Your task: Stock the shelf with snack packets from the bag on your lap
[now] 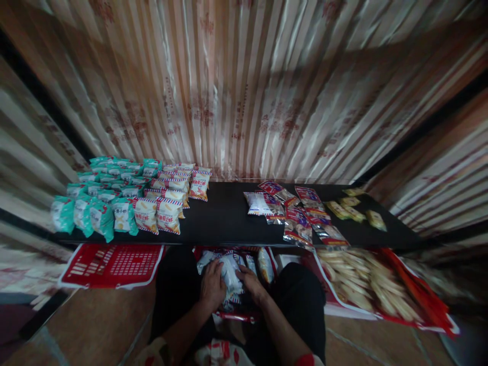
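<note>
My left hand (212, 285) and my right hand (249, 282) reach down between my knees into a red basket (238, 316) below the black table (224, 216). Both hands close around a bundle of white snack packets (230, 272) inside it. On the table's left stand rows of teal packets (101, 195) and white packets with striped edges (170, 201). A small group of white and red packets (284, 208) lies right of the middle.
An upturned red basket (112, 264) lies on the floor at left. A red-rimmed bag or tray of pale yellow packets (362, 284) sits at right. Small yellow packets (353, 208) lie at the table's far right. A striped curtain (244, 86) hangs behind.
</note>
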`<act>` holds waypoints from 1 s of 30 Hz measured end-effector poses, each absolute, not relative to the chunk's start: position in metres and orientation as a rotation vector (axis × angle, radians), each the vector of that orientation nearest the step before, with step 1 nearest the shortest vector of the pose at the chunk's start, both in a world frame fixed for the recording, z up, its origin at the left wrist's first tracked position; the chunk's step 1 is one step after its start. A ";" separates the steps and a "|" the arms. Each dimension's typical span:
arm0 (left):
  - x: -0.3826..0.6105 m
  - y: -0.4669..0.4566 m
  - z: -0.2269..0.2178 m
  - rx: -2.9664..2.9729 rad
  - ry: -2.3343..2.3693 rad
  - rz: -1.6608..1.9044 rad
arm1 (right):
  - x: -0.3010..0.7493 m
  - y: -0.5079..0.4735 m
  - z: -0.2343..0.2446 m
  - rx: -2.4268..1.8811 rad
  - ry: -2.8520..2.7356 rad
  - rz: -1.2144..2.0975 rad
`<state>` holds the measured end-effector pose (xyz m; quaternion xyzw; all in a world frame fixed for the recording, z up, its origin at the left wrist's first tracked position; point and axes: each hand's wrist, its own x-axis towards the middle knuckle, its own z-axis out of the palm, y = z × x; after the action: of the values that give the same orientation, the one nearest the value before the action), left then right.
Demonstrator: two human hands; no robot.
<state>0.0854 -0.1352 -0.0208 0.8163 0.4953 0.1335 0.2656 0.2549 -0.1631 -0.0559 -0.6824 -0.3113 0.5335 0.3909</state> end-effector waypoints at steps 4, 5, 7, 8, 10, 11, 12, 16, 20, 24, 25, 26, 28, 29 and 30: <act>0.077 -0.135 -0.009 2.317 1.294 0.429 | 0.259 -0.163 -0.048 -1.622 -0.672 1.544; 0.075 -0.135 -0.006 2.333 1.267 0.441 | 0.259 -0.162 -0.045 -1.596 -0.668 1.568; 0.069 -0.134 0.000 2.357 1.201 0.452 | 0.260 -0.162 -0.037 -1.572 -0.651 1.606; 0.066 -0.133 0.002 2.366 1.164 0.455 | 0.259 -0.162 -0.033 -1.557 -0.651 1.635; 0.060 -0.130 0.006 2.379 1.083 0.461 | 0.258 -0.162 -0.024 -1.499 -0.674 1.722; 0.057 -0.129 0.007 2.381 1.038 0.466 | 0.257 -0.162 -0.019 -1.458 -0.694 1.770; 0.054 -0.127 0.009 2.378 0.992 0.473 | 0.256 -0.162 -0.014 -1.417 -0.713 1.813; 0.043 -0.118 0.018 2.323 0.849 0.494 | 0.253 -0.162 0.001 -1.272 -0.720 1.928; 0.033 -0.112 0.029 2.244 0.786 0.491 | 0.252 -0.163 0.008 -1.149 -0.681 1.990; 0.027 -0.109 0.040 2.188 0.752 0.491 | 0.250 -0.165 0.011 -1.129 -0.670 2.010; 0.027 -0.109 0.043 2.168 0.746 0.493 | 0.249 -0.165 0.011 -1.130 -0.657 2.008; 0.027 -0.108 0.046 2.142 0.745 0.496 | 0.247 -0.165 0.012 -1.126 -0.639 2.007; 0.029 -0.105 0.051 2.081 0.748 0.497 | 0.245 -0.166 0.014 -1.096 -0.606 2.015; 0.030 -0.104 0.053 2.057 0.751 0.500 | 0.243 -0.166 0.015 -1.070 -0.599 2.030; 0.032 -0.103 0.054 2.042 0.755 0.505 | 0.241 -0.167 0.016 -1.044 -0.599 2.047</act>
<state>0.0315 -0.1027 0.0544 0.8215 0.3038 0.2032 0.4377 0.2415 -0.1668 0.0159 -0.4079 -0.2338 0.7994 0.3742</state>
